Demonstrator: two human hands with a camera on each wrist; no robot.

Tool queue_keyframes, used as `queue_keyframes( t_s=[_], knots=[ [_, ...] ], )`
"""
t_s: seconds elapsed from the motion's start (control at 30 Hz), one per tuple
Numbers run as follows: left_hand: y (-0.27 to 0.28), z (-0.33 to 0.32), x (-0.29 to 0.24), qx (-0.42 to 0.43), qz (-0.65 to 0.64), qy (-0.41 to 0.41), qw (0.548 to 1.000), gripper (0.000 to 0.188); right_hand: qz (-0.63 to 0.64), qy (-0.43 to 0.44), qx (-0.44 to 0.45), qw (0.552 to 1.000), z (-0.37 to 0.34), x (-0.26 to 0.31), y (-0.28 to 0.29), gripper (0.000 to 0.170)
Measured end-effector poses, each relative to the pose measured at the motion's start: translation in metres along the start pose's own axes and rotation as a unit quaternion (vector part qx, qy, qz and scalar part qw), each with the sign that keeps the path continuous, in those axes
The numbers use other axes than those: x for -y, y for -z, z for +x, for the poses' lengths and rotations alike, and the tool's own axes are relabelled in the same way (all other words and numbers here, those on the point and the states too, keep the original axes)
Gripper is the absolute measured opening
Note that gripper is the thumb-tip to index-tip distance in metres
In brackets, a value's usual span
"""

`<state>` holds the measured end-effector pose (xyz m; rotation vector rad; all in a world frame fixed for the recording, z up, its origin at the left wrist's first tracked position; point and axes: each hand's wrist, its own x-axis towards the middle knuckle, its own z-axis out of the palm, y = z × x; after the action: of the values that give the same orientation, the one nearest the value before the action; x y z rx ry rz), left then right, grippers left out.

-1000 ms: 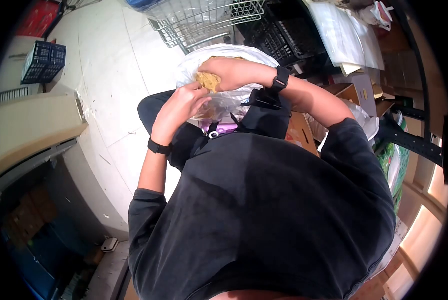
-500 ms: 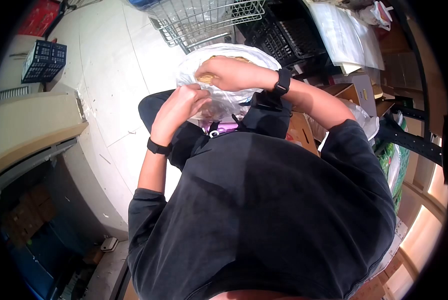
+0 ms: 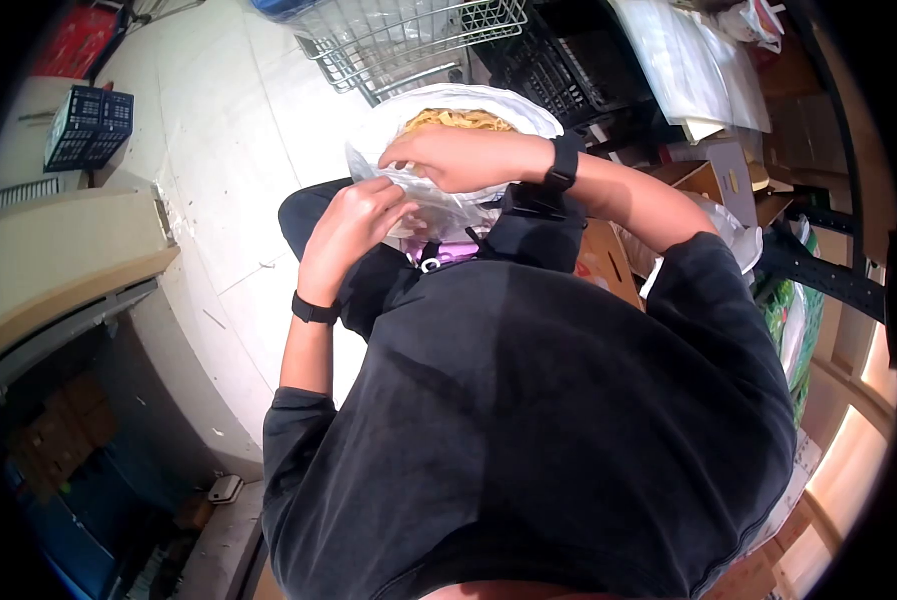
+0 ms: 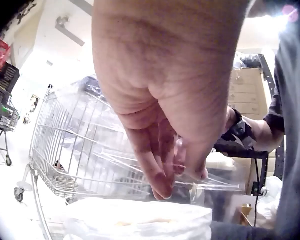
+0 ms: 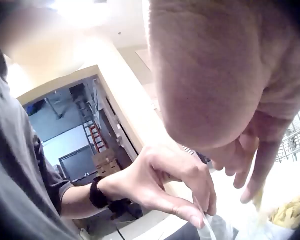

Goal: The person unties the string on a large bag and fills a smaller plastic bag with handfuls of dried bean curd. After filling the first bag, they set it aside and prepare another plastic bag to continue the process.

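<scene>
A clear plastic bag (image 3: 431, 208) hangs from my left hand (image 3: 349, 230), whose thumb and fingers pinch its edge; the right wrist view shows the pinched film (image 5: 207, 227) up close. My right hand (image 3: 459, 158) is just above the clear bag, beside the left fingertips, its fingers pointing down and loosely bent. Yellow strips (image 3: 469, 119) lie in a large white bag (image 3: 374, 124) beyond and beneath my right hand. A bit of yellow shows beside the right fingertips in the right wrist view; whether they touch it is unclear.
A wire cart (image 3: 409, 40) stands beyond the white bag, with black crates (image 3: 579, 75) to its right. Cardboard boxes (image 3: 609, 262) and plastic sheets (image 3: 689, 70) lie at the right. Over the floor at the far left is a dark crate (image 3: 89, 127).
My right hand held a clump of yellow strips against the left fingertips; the clump is out of sight now. The right hand has shifted slightly toward the left one, uncovering strips in the white bag.
</scene>
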<state>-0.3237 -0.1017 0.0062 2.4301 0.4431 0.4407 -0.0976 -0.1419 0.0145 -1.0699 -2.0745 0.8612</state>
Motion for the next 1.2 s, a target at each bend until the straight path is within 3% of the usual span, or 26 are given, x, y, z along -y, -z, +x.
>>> queue_keyframes(
  t_s=[0.03,0.1,0.23,0.3,0.33,0.4,0.43,0.53,0.57,0.63,0.77,0.8,0.83,0.9,0.97,1.03,1.07,1.1,1.2],
  knots=[
    [0.0,-0.002,-0.001,0.0,-0.004,0.008,1.0,0.023,0.0,0.0,0.001,1.0,-0.002,-0.001,0.002,0.025],
    [0.003,-0.004,-0.004,0.012,0.002,0.014,1.0,0.022,-0.017,-0.07,0.116,0.991,-0.003,0.009,0.014,0.03],
    [0.005,-0.005,-0.009,0.021,0.002,0.024,0.999,0.02,0.074,-0.058,0.137,0.986,-0.016,0.007,0.016,0.026],
    [0.001,-0.006,-0.006,0.015,-0.004,0.021,1.0,0.02,-0.026,-0.047,-0.019,0.998,-0.019,0.011,0.019,0.026],
    [0.0,-0.007,-0.004,0.007,-0.009,0.018,1.0,0.019,-0.026,-0.046,-0.017,0.998,-0.022,0.009,0.016,0.026],
    [-0.001,-0.008,-0.006,-0.012,-0.015,0.013,1.0,0.021,-0.152,-0.054,-0.156,0.974,-0.03,-0.002,0.005,0.027],
    [-0.003,-0.008,-0.008,-0.029,-0.023,0.006,0.999,0.024,-0.153,-0.055,-0.157,0.974,-0.035,-0.006,0.0,0.027],
    [-0.005,-0.015,-0.007,-0.027,-0.005,0.004,1.0,0.022,-0.075,-0.199,0.001,0.977,-0.044,-0.014,-0.007,0.028],
    [0.001,-0.02,-0.01,-0.029,-0.004,0.004,1.0,0.022,-0.076,-0.198,0.001,0.977,-0.042,-0.013,-0.002,0.028],
    [0.015,-0.032,-0.019,-0.035,0.029,0.037,0.998,0.016,-0.056,-0.308,-0.049,0.949,-0.036,-0.009,0.012,0.03],
    [0.008,-0.04,-0.022,-0.05,0.028,0.007,0.998,0.015,0.021,-0.202,-0.013,0.979,-0.039,-0.014,-0.002,0.023],
    [0.007,-0.04,-0.025,-0.035,0.024,0.005,0.999,0.015,0.054,-0.23,0.042,0.971,-0.037,-0.008,0.005,0.027],
    [0.005,-0.039,-0.028,-0.035,0.023,0.005,0.999,0.015,0.053,-0.231,0.043,0.971,-0.035,-0.008,0.009,0.027],
    [0.003,-0.037,-0.032,-0.026,0.022,-0.003,0.999,0.016,0.084,-0.199,-0.053,0.975,-0.034,-0.018,0.02,0.032],
    [0.002,-0.038,-0.033,-0.029,0.017,-0.005,0.999,0.016,0.023,-0.222,-0.049,0.974,-0.046,-0.046,0.037,0.033],
    [-0.002,-0.04,-0.032,-0.039,0.013,-0.013,0.999,0.017,-0.289,-0.177,0.003,0.941,-0.076,-0.098,0.028,0.042],
    [-0.003,-0.041,-0.032,-0.038,0.011,-0.017,0.999,0.017,-0.273,-0.269,0.09,0.919,-0.086,-0.114,0.019,0.056],
    [-0.004,-0.041,-0.031,-0.034,0.008,-0.017,0.999,0.019,-0.276,-0.273,0.087,0.918,-0.094,-0.118,0.01,0.056],
    [-0.003,-0.04,-0.031,-0.029,0.004,-0.018,0.999,0.021,-0.322,-0.319,0.118,0.884,-0.103,-0.114,-0.01,0.079]
  ],
)
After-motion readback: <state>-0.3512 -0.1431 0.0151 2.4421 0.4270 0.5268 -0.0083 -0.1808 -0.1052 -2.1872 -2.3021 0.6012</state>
